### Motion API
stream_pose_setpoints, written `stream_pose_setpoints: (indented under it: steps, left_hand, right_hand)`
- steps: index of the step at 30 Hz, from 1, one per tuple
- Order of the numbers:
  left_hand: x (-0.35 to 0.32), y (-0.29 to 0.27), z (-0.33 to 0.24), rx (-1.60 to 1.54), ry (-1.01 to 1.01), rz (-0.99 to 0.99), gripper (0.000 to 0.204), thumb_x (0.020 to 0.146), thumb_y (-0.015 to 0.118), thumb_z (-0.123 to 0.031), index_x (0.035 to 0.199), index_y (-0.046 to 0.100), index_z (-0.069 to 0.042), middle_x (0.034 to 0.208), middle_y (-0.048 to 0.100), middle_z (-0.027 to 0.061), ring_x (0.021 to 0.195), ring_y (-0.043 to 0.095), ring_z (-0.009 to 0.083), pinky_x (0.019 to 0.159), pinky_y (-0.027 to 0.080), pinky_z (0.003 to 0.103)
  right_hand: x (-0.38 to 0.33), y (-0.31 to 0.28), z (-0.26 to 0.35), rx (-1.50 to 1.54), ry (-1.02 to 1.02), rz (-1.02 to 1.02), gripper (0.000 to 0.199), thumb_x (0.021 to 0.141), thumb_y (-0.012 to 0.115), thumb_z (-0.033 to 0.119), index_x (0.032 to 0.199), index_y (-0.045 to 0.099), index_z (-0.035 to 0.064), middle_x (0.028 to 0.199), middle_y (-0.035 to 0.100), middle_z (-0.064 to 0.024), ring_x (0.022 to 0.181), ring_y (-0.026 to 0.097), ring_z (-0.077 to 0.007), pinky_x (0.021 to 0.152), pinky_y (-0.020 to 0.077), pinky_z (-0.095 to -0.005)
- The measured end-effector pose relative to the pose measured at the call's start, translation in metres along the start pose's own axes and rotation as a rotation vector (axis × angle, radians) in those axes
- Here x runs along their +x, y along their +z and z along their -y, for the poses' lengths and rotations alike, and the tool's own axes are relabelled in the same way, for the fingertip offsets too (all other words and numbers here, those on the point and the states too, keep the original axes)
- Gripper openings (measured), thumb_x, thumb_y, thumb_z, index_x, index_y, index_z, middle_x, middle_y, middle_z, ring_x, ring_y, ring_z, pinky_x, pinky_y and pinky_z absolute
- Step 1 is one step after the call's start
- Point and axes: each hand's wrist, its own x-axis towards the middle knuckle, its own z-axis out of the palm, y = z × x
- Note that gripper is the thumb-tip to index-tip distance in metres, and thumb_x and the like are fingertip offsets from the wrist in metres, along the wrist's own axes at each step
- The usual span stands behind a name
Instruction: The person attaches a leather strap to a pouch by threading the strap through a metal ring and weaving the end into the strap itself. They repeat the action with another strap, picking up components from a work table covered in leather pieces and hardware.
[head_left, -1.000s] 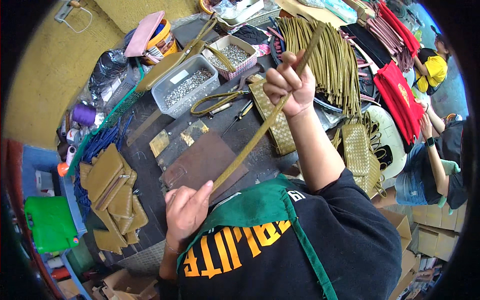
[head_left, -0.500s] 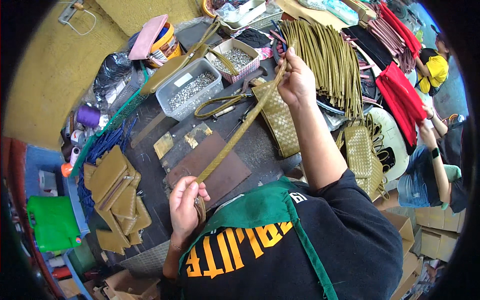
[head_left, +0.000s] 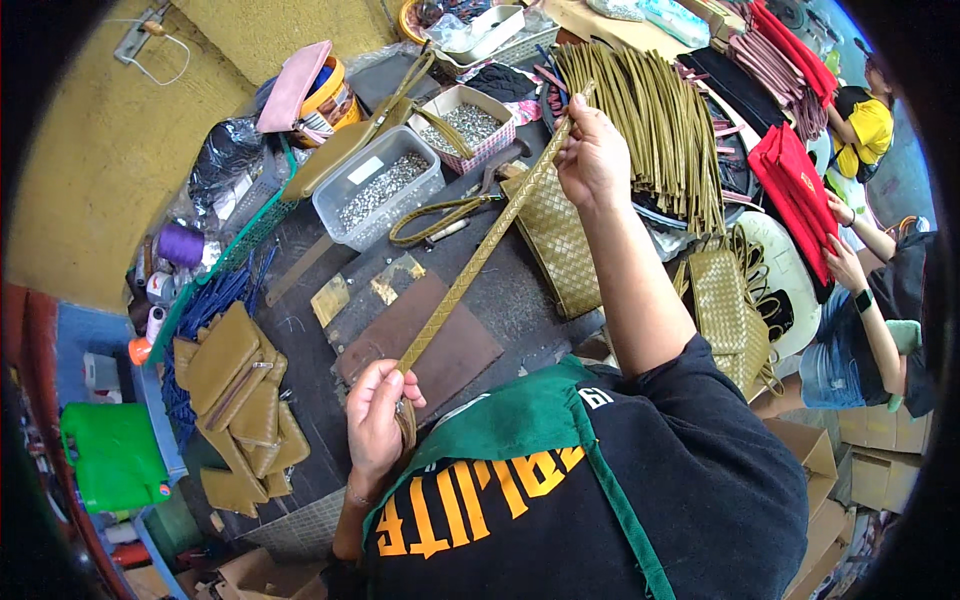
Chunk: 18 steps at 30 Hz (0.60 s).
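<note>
A long olive-gold strap (head_left: 478, 262) with a crisscross pattern stretches diagonally between my two hands, above the table. My left hand (head_left: 378, 418) pinches its lower part close to my apron; a folded length of the strap shows under the fingers. At the far end, my right hand (head_left: 596, 160) grips the strap near its tip, thumb on top. Below the strap lies a flat brown mat (head_left: 425, 335). A woven olive-gold piece (head_left: 558, 250) rests beside my right forearm, and a large bundle of similar straps (head_left: 640, 130) is just beyond that hand.
A clear tub (head_left: 398, 215) and a pink-and-white basket (head_left: 490, 152) hold small metal parts. A looped strap (head_left: 440, 218) and a hammer (head_left: 505, 165) lie nearby. Olive pouches (head_left: 240, 390) are piled at left. On the right, a co-worker's hands (head_left: 848, 262) touch red pieces (head_left: 790, 190).
The strap has turned between my hands, so its patterned face shows where it looked smoother before. My hands stay nearly in place. The co-worker's hands have shifted on the red pieces.
</note>
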Motion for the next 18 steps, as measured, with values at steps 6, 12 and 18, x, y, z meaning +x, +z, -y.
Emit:
stream_pose_setpoints:
  steps: [6,12,18]
  left_hand:
    - [-0.004,0.000,0.002,-0.009,0.022,-0.017,0.015,0.087,0.040,-0.011,0.087,0.049,0.001,0.067,0.050,0.0042,0.060,0.049,0.0106,0.056,0.042,0.023]
    - [0.008,0.003,0.004,0.049,0.074,-0.016,0.020,0.088,0.041,-0.013,0.094,0.050,0.003,0.066,0.050,0.0040,0.058,0.049,0.0113,0.056,0.040,0.023]
    - [0.013,0.011,-0.004,0.076,0.129,0.061,0.021,0.090,0.040,-0.017,0.096,0.050,0.001,0.074,0.053,0.0028,0.065,0.049,0.0081,0.061,0.043,0.022]
  right_hand:
    - [-0.001,-0.002,-0.001,-0.027,-0.003,0.011,0.017,0.083,0.055,0.023,0.076,0.048,0.0096,0.064,0.051,-0.0007,0.045,0.042,-0.0060,0.040,0.0303,-0.0168]
    - [-0.060,-0.001,-0.048,-0.819,0.639,0.411,0.045,0.084,0.043,0.047,0.093,0.058,0.0053,0.081,0.058,-0.0032,0.068,0.052,-0.0106,0.061,0.0409,-0.0258]
    - [-0.126,0.028,-0.060,-0.268,0.782,0.651,0.016,0.085,0.052,0.020,0.087,0.056,0.0042,0.072,0.058,-0.0020,0.063,0.055,-0.0072,0.052,0.0391,-0.0172]
